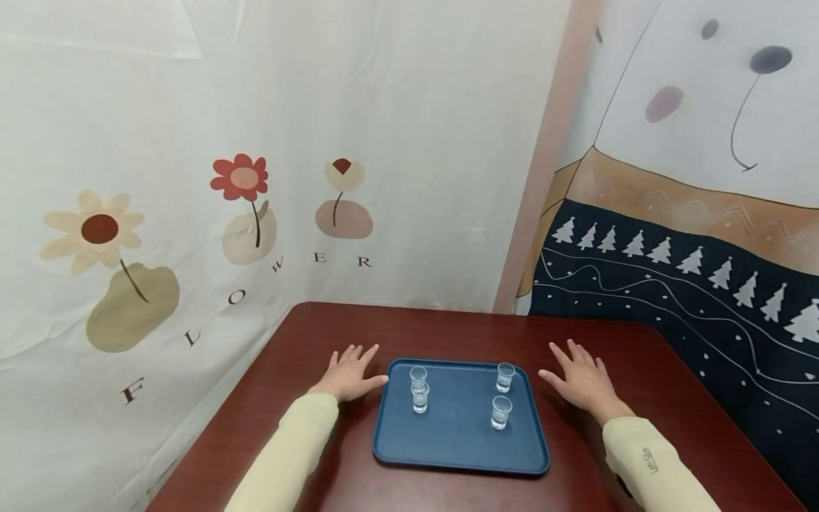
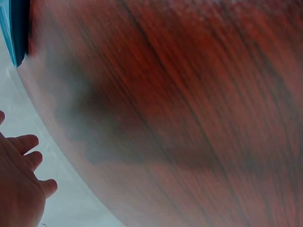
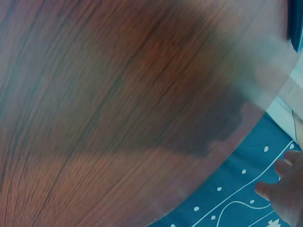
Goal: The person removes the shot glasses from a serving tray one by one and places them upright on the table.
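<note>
A blue rectangular tray (image 1: 457,444) lies on the dark red wooden table, with several small clear glasses on it. Toward its left side, a rear glass (image 1: 418,375) partly overlaps a front glass (image 1: 419,400) in view. On the right stand a far glass (image 1: 505,378) and a nearer glass (image 1: 502,412). Whether they hold clear liquid is hard to tell. My left hand (image 1: 346,377) is beside the tray's left edge, fingers spread, thumb pointing at the rim; contact cannot be judged. My right hand (image 1: 585,382), also spread, is right of the tray, apart from it. Both hold nothing.
The reddish-brown table (image 1: 473,491) has rounded far corners. Behind it hangs a white curtain (image 1: 416,128) printed with flowers and letters. A patterned curtain (image 1: 640,284) with white trees borders the right side. Both hands cast shadows on the tabletop.
</note>
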### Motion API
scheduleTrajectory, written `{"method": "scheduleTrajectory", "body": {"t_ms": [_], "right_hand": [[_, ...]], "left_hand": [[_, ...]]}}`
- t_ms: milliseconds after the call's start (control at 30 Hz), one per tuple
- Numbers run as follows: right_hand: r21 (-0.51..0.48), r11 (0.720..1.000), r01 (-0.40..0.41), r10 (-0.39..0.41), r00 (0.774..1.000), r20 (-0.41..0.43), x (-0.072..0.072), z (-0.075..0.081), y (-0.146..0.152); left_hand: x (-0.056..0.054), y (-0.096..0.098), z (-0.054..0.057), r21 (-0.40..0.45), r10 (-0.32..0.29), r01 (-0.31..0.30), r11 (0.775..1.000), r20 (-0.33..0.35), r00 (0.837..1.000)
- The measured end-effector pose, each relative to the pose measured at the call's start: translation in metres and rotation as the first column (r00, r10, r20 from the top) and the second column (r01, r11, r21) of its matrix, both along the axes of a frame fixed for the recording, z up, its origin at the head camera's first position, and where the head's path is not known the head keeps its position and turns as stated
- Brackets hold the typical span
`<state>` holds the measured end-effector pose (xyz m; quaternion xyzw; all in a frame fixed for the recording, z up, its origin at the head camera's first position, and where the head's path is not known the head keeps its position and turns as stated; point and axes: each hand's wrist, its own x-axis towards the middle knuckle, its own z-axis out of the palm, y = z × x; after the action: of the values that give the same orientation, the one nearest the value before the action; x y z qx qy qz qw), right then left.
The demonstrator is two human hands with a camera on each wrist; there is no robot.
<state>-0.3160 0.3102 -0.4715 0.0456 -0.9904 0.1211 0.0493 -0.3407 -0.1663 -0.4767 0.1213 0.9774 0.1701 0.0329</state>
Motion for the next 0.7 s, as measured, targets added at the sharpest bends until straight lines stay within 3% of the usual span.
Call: {"method": "scheduleTrajectory", "body": {"t_ms": [700], "right_hand": [[-0.079, 0.994, -0.076, 0.074, 0.997, -0.035, 0.002, -0.001, -0.027]], "left_hand": [[0.003, 0.008, -0.007, 0.048, -0.042, 0.039, 0.998, 0.054, 0.998]]}}
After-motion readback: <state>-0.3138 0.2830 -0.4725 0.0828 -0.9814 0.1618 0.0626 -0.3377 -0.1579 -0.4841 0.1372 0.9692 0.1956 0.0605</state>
